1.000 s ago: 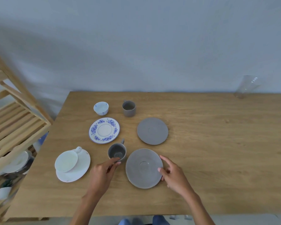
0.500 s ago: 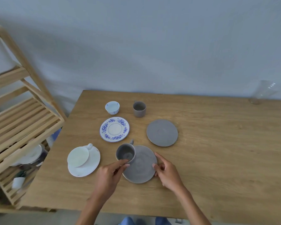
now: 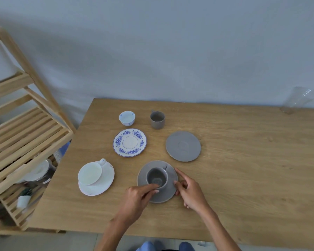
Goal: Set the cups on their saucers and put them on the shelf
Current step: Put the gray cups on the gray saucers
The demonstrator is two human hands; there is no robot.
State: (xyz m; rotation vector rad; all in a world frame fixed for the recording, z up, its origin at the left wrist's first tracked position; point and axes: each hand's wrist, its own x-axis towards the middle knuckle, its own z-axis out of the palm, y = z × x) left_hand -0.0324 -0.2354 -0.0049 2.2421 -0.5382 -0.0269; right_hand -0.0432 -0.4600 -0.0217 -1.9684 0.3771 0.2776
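At the lower centre of the frame, a grey cup [image 3: 157,178] stands on a grey saucer [image 3: 171,178] on the wooden table [image 3: 243,178]. The left hand [image 3: 137,200] pinches the cup's near rim between thumb and fingers. The right hand [image 3: 189,192], fingers loosely curled, touches the saucer's right edge; whether it grips is unclear. Further up lie a blue-flowered saucer [image 3: 130,142], a small white cup [image 3: 127,118], another grey cup [image 3: 157,119] and saucer [image 3: 183,146]. At the left, a white cup [image 3: 90,173] rests on its saucer [image 3: 105,180] near the wooden shelf [image 3: 24,131].

Toward the shelf [image 3: 25,134] on your left, the white cup and saucer [image 3: 96,176] block the low path; bare table [image 3: 252,169] lies open on your right.
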